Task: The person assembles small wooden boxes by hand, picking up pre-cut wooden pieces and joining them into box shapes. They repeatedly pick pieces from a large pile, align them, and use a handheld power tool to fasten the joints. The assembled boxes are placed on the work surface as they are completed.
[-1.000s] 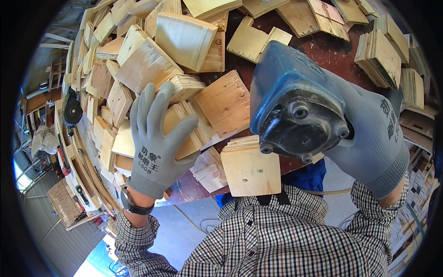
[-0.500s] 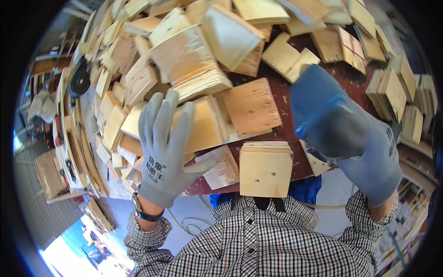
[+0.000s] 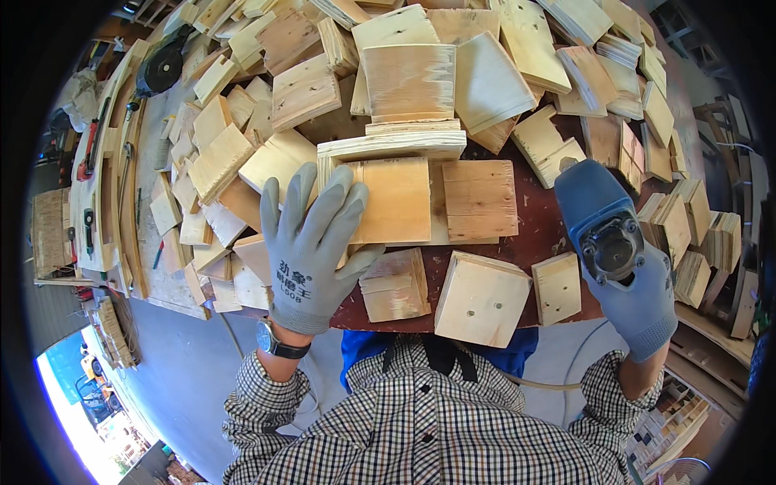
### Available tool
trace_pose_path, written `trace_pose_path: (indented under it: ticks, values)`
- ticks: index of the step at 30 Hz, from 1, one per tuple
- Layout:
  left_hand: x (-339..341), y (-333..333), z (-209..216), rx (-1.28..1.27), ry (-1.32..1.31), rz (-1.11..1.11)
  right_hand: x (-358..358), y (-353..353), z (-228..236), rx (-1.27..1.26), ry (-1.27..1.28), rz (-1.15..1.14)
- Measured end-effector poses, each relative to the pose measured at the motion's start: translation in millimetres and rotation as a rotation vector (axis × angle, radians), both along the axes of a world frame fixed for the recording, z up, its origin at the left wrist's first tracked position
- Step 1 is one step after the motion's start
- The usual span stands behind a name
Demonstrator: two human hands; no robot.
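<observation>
My left hand point(image 3: 315, 250), in a grey glove, has its fingers stretched out. Its fingertips lie on or just over the left edge of a smooth plywood board point(image 3: 396, 210). That board is against a layered plywood piece point(image 3: 408, 147), with a rough-faced block point(image 3: 410, 85) behind. In my gloved right hand point(image 3: 643, 301) is a blue and black power tool point(image 3: 594, 202), held above the table's right side; its exact kind is not clear, and most of the gripping fingers are hidden behind it. Between my hands, a plywood block with two dark spots point(image 3: 483, 299) sits at the front edge.
Plywood offcuts point(image 3: 307, 93) are heaped over the far and left parts of the dark red table point(image 3: 529, 230). Stacked plywood pieces point(image 3: 667, 226) stand at the right. A black round tool point(image 3: 166, 69) and long wooden strips point(image 3: 129, 194) lie at the far left.
My left hand has moved right, its fingers now over the smooth board. The power tool, blurred before, has moved right and down with my right hand. The spotted block now sits slightly turned.
</observation>
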State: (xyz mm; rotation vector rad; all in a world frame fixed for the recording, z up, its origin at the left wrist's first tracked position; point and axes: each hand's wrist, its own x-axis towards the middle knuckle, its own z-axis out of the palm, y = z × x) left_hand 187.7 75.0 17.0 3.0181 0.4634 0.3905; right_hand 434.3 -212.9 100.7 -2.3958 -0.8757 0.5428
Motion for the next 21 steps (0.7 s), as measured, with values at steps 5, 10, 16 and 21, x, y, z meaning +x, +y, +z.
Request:
trace_pose_path:
  ticks: [5,10,16,21]
  values:
    - [-0.5,-3.2,-3.9,0.003,-0.046,-0.004,1.2,-0.4,-3.2,0.002,0.007,-0.009]
    - [0.2,-3.4,-3.4,-0.002,-0.065,-0.008,0.4,-1.0,-1.8,-0.029,-0.019,-0.015]
    - [0.6,-3.7,2.4,-0.023,-0.062,-0.001,2.9,-3.3,2.7,-0.026,-0.032,0.014]
    - [7.7,-5.1,7.0,0.001,-0.052,-0.019,2.5,-6.0,28.0,0.007,-0.051,0.104]
